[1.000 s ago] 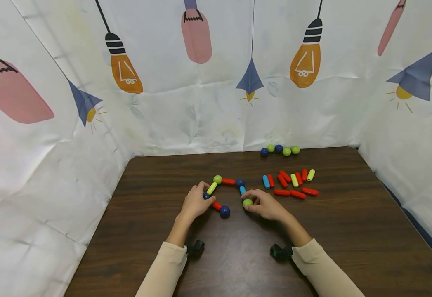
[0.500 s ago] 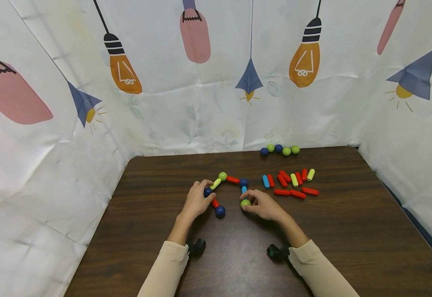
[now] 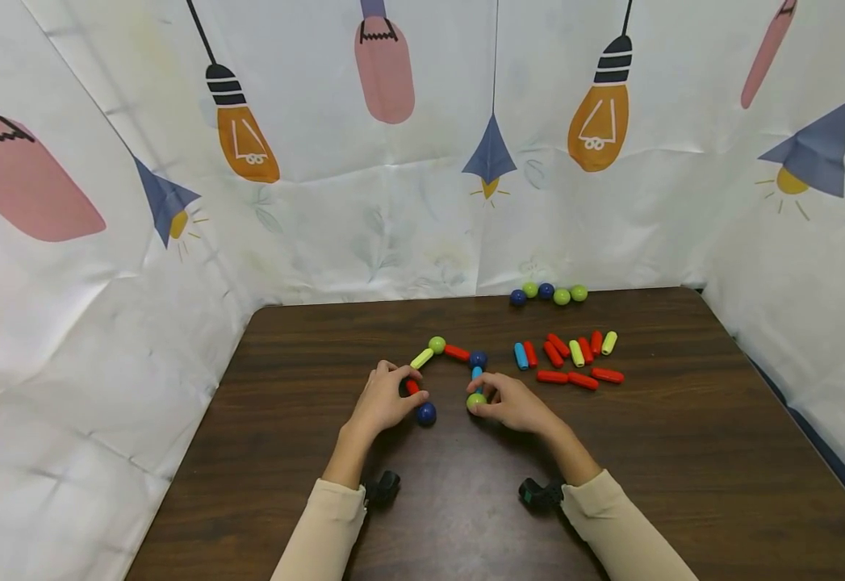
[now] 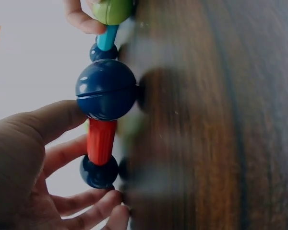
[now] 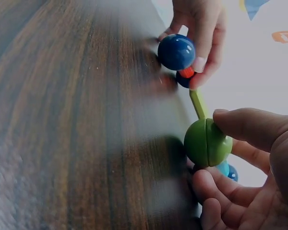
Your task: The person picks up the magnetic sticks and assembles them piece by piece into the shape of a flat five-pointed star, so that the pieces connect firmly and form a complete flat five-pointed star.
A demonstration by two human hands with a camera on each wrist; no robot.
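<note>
A chain of toy balls and rods lies bent into an unclosed ring on the table. My left hand (image 3: 382, 397) grips its left end, thumb by the end blue ball (image 4: 105, 89) and fingers around the red rod (image 4: 101, 142) and a second blue ball (image 4: 99, 171). That second ball is hidden in the head view. My right hand (image 3: 511, 403) pinches the green ball (image 5: 208, 143) at the right end, below a light-blue rod (image 3: 476, 374). Between them run a yellow-green rod (image 3: 422, 358), a green ball (image 3: 437, 344), another red rod (image 3: 457, 353) and a blue ball (image 3: 478, 360).
Loose red, blue and yellow-green rods, such as a red rod (image 3: 552, 377), lie right of the chain. Several blue and green balls, including a green ball (image 3: 579, 293), sit at the far edge of the dark wooden table (image 3: 683, 452). A printed cloth (image 3: 407, 218) hangs behind.
The chain has turned: its far green ball shifted right and away, while the end blue ball and my right hand's green ball moved left. Both hands kept their hold.
</note>
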